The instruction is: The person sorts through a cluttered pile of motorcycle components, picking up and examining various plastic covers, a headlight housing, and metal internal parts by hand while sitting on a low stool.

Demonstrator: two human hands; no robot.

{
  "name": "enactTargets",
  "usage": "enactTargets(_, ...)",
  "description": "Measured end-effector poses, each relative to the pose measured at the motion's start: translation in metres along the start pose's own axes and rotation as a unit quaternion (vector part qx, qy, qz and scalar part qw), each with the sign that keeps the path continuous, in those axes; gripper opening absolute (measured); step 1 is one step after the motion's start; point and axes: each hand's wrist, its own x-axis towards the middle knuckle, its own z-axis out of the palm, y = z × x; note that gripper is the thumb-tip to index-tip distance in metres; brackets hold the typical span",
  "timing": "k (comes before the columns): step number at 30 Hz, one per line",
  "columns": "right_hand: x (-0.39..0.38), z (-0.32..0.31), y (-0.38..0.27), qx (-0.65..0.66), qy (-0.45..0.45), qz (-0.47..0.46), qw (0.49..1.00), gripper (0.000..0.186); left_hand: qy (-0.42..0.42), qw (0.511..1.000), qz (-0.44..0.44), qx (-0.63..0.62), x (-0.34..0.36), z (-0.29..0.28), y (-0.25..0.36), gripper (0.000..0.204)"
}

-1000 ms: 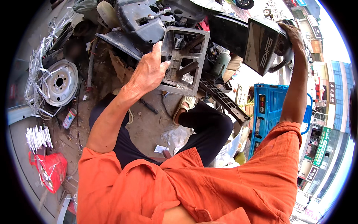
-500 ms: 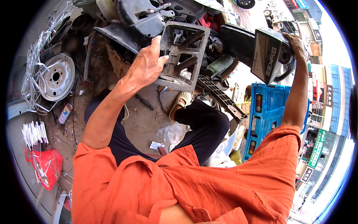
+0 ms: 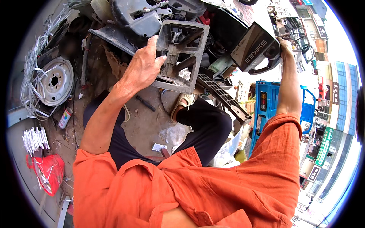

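My left hand grips a dirty grey rectangular frame with cross bars by its left side, held upright above my legs. My right hand is closed on the right end of a black box-shaped case with silver lettering and a curved handle, raised at the right of the heap. Behind the frame lie dark metal and plastic panels. Below and between the two held items are a pale green cylinder and a long black slotted plastic bar.
A white wheel rim, tangled strapping, a spray can, white strips and a red bag lie at the left. A blue cargo vehicle stands at the right before a street. Litter lies between my feet.
My right hand and the black case have shifted left and the case has tilted. My left hand and the grey frame sit slightly higher and further left, as does much of the scene.
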Motion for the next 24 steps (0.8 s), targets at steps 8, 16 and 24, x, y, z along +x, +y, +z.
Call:
enactTargets(8,0.080,-0.009,0.082,0.231,0.062,0.057,0.969,0.037,-0.005,1.000,-0.015,0.021,0.001,0.003,0.002,0.055)
enactTargets(16,0.117,-0.002,0.101,0.317,-0.090,0.134,0.935,0.030,-0.010,0.999,-0.032,0.026,0.001,0.004,-0.001,0.055)
enactTargets(24,0.100,0.008,0.113,0.278,0.062,0.135,0.949,0.048,-0.002,0.999,-0.022,0.044,0.003,0.008,-0.002,0.054)
